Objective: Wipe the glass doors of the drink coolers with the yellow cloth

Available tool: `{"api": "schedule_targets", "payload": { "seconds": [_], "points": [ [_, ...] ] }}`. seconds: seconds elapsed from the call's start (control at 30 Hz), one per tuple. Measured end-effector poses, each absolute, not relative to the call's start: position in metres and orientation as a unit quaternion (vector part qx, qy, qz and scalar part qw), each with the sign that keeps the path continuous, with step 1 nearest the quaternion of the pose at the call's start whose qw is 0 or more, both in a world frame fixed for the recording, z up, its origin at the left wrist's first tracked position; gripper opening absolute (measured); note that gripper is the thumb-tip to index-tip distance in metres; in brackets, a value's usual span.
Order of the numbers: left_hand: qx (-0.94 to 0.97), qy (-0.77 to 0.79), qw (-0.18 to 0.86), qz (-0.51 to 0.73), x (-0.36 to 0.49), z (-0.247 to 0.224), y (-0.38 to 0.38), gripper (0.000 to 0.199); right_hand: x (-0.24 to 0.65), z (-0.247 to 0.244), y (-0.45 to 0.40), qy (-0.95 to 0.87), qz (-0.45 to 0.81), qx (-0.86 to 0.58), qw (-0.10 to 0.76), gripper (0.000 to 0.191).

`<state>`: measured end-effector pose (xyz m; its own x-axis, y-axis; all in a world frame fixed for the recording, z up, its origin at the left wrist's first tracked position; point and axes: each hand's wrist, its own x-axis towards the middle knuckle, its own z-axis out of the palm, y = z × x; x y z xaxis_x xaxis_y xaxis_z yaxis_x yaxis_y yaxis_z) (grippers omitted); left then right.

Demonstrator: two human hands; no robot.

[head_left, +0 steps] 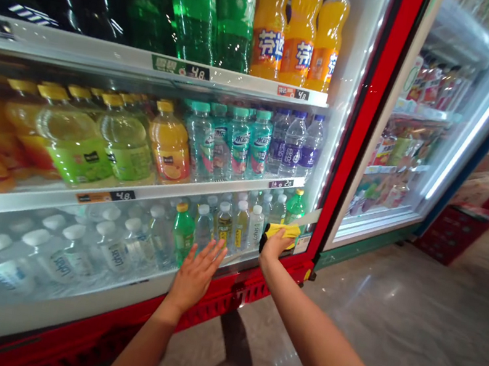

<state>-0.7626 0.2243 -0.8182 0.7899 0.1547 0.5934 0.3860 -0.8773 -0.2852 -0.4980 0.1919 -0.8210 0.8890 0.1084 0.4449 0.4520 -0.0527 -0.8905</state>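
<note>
A yellow cloth (290, 233) with a dark edge lies under my right hand (275, 244), whose fingers press it against the glass door (309, 217) of a red-framed drinks cooler, near the door's lower right corner. Spread out with nothing in it, my left hand (197, 275) rests at the lower edge of the same glass. Behind the glass, a green bottle (183, 232) with an orange cap stands just above my left hand, beside small clear bottles (255, 225) on the bottom shelf.
Higher shelves hold orange soda bottles (271, 25), green bottles and juice bottles (124, 141). Right of the red frame (370, 104) stands a second lit cooler (422, 131). Red boxes (456, 234) sit farther right on the shiny grey floor (368, 310).
</note>
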Motion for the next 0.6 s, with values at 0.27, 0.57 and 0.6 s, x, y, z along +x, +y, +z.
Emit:
{"api": "schedule_targets", "payload": {
  "seconds": [0.27,0.57,0.6],
  "points": [
    [-0.914,-0.134,0.198,-0.328,-0.766,-0.808,0.227,0.076,-0.481,-0.814,0.155,-0.313,-0.155,-0.699,0.625,0.079],
    [-0.906,-0.121,0.219,-0.340,-0.734,-0.810,0.222,0.079,-0.454,-0.791,0.170,-0.255,-0.162,-0.704,0.643,0.077],
    [-0.907,-0.114,0.225,-0.338,-0.731,-0.809,0.221,0.077,-0.450,-0.785,0.168,-0.278,-0.174,-0.701,0.633,0.077]
  ]
}}
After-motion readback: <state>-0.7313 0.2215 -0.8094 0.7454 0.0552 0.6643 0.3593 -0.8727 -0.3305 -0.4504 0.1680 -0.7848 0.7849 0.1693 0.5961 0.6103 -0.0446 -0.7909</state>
